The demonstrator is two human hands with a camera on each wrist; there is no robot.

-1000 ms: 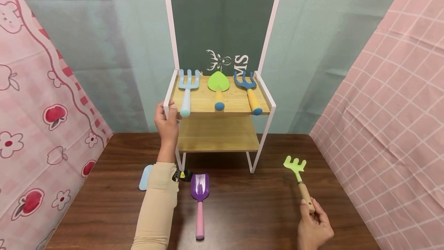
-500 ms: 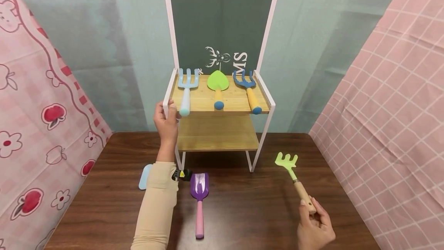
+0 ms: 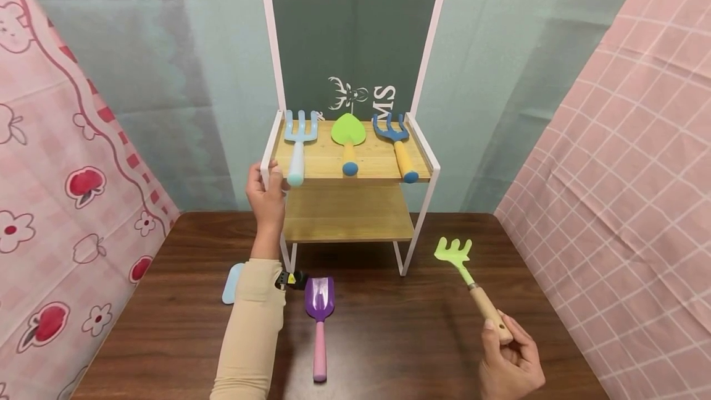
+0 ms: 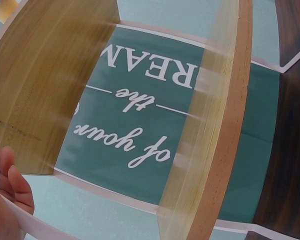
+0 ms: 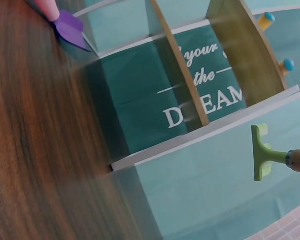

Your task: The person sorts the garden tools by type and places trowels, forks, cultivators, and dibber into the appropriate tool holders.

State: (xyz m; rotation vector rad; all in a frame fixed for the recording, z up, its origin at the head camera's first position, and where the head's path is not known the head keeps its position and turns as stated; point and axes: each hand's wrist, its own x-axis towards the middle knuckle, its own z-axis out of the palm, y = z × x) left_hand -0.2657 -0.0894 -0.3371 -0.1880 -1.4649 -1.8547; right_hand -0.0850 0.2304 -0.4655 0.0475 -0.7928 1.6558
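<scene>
Right hand (image 3: 508, 363) is pinching the light, stiff green wooden-handled toy rake (image 3: 469, 283) by its handle end, probably the best grip, while left hand (image 3: 268, 193) is clamping the white-framed wooden shelf (image 3: 428, 159).

teal wall (image 3: 183, 48) | pink curtains (image 3: 627, 141) | dark wooden table (image 3: 400, 332)

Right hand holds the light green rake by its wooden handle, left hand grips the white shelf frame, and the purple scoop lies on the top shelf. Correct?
Not quite. The head view shows the purple scoop with pink handle lying on the dark wooden table, not the top shelf. The right hand does hold the light green rake; the left hand grips the white shelf frame.
</scene>
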